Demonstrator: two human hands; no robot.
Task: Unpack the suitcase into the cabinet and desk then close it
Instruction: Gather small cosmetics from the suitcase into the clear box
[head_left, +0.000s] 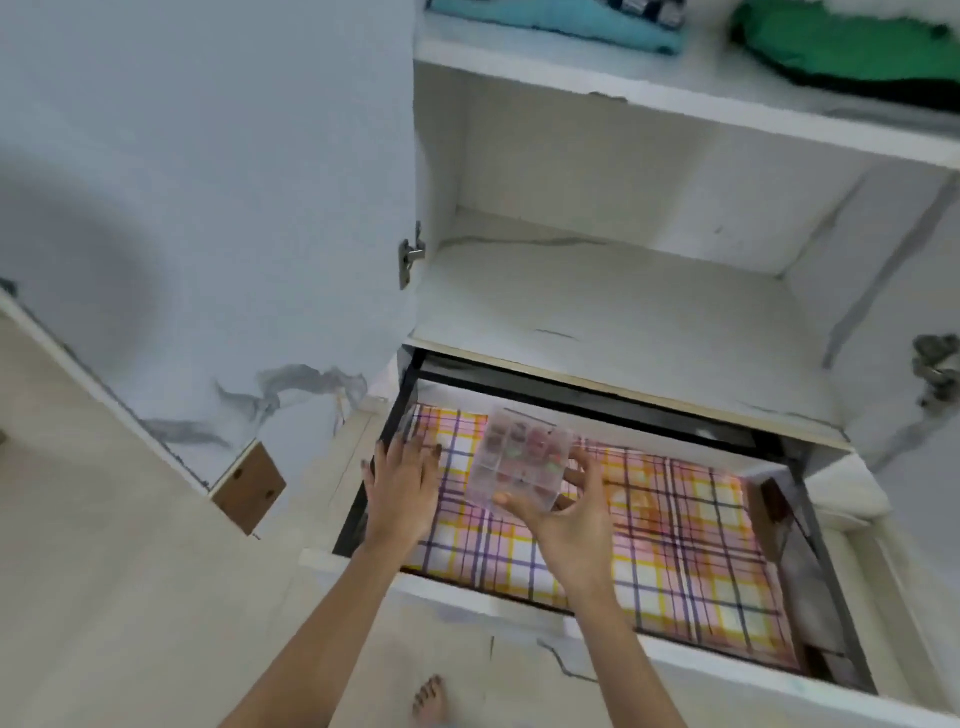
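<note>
Both forearms reach up from the bottom edge toward mid-frame, over an open drawer (519, 613) at the base of a white cabinet (597, 291).

Right hand (566, 519): palm tipped up, fingers spread and curled round a clear compartmented box (519, 460), thumb on its near lower edge, fingertips on its right side. Box held clear above the drawer, centre of frame. Its long axis runs up-frame, far end leaning slightly right; small pink and dark pieces show through the lid, blurred.

Left hand (402, 486): flat, fingers splayed and empty, palm down at the drawer's left edge, just left of the box, not touching it.

Plaid cloth (675, 545) lines the drawer. Cabinet door (208, 208) stands open, left of frame. Turquoise fabric (561, 23) and green fabric (841, 47) on the top shelf. A bare foot (430, 699) at the bottom edge.
</note>
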